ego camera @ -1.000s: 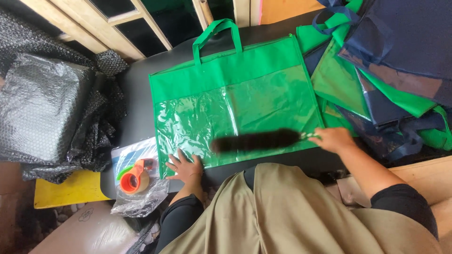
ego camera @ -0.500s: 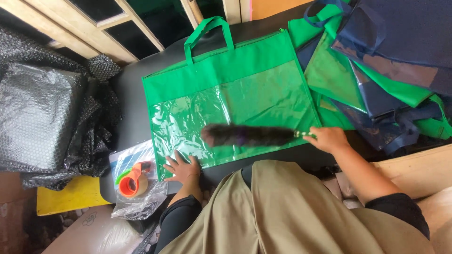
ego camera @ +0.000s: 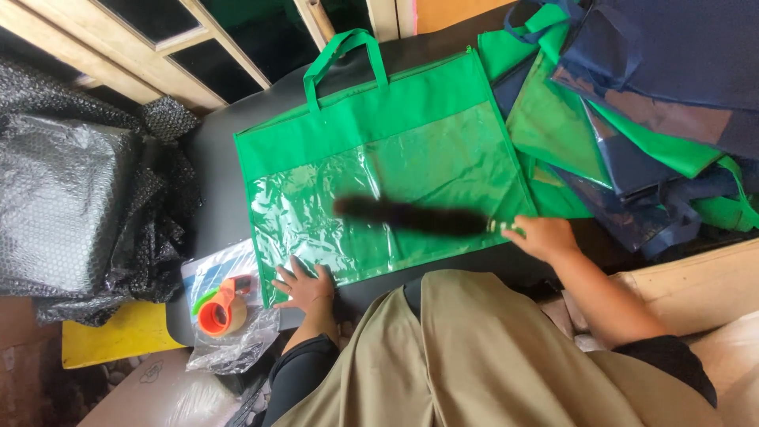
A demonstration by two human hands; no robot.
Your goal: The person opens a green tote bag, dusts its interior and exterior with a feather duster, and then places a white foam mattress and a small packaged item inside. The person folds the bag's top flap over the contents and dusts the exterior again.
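Note:
A green fabric bag [ego camera: 379, 119] with a clear plastic front panel and a loop handle lies flat on the dark table [ego camera: 217, 182]. My left hand [ego camera: 304, 286] presses flat on its lower left corner, fingers spread. My right hand [ego camera: 541, 236] grips the handle of a dark, fluffy duster brush [ego camera: 407, 215]. The brush lies blurred across the clear panel, pointing left.
A heap of green and navy bags [ego camera: 632, 119] fills the right side. An orange tape dispenser [ego camera: 221, 310] rests on a plastic sleeve at the table's left front. Black bubble wrap bundles [ego camera: 71, 198] sit at left, above a yellow sheet [ego camera: 118, 332]. A wooden window frame runs along the top.
The brush has swept up and leftward over the clear panel, tilting so its tip is higher. My right hand shifted slightly left; my left hand stayed pressed on the bag's corner.

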